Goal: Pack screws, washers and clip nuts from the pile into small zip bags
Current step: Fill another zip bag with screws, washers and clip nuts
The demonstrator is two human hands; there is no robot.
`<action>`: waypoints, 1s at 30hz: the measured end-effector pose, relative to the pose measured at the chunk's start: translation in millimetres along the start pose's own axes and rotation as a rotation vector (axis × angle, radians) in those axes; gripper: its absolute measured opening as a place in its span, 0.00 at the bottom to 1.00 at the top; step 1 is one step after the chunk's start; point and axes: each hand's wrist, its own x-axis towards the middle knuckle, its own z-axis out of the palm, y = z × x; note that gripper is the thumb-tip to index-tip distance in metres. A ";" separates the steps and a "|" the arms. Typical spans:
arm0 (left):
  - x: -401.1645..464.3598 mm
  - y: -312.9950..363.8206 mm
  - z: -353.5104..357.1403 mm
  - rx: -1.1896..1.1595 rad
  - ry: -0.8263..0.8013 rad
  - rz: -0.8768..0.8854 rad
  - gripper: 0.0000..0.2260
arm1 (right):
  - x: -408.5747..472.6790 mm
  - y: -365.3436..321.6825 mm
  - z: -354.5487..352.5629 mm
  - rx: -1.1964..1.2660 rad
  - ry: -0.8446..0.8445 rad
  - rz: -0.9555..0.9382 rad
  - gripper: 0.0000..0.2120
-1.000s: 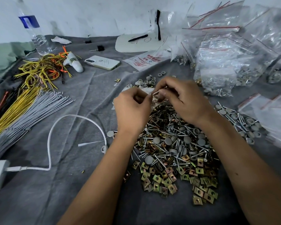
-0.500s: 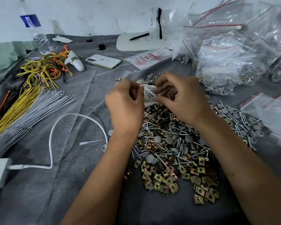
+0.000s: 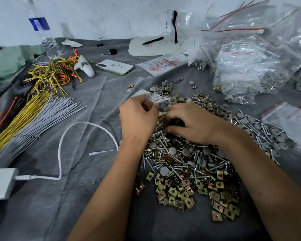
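A big pile of screws (image 3: 179, 159), grey washers (image 3: 219, 110) and brass clip nuts (image 3: 182, 192) lies on the grey cloth in front of me. My left hand (image 3: 137, 119) pinches a small clear zip bag (image 3: 153, 98) at the pile's far left edge. My right hand (image 3: 191, 124) rests on top of the pile beside it, fingers curled down into the screws near the bag's lower edge. What its fingertips hold is hidden. Filled zip bags (image 3: 247, 66) are heaped at the back right.
Empty zip bags (image 3: 290, 119) lie at the right. Bundles of yellow and grey wires (image 3: 30, 117) fill the left side. A white cable (image 3: 63, 145) loops to a charger (image 3: 0, 183). A phone (image 3: 115, 66), water bottle (image 3: 43, 35) and white board (image 3: 151, 47) sit farther back.
Both hands have dropped from working the bag together. My right hand moved down onto the pile, while my left hand keeps the bag.
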 end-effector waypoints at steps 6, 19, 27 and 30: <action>-0.6 2.0 -0.6 -0.040 -0.034 -0.020 0.08 | -4.7 5.2 -8.5 0.184 0.318 0.042 0.02; -7.4 10.9 0.8 -0.187 -0.159 0.013 0.08 | -3.5 1.5 -2.6 0.163 0.638 0.061 0.10; -7.0 9.6 2.4 -0.229 -0.191 0.004 0.09 | -2.8 -3.2 -1.0 0.347 0.767 0.049 0.07; -6.8 8.0 1.2 -0.257 -0.182 -0.006 0.09 | -2.5 -0.7 -0.7 0.303 0.733 0.071 0.06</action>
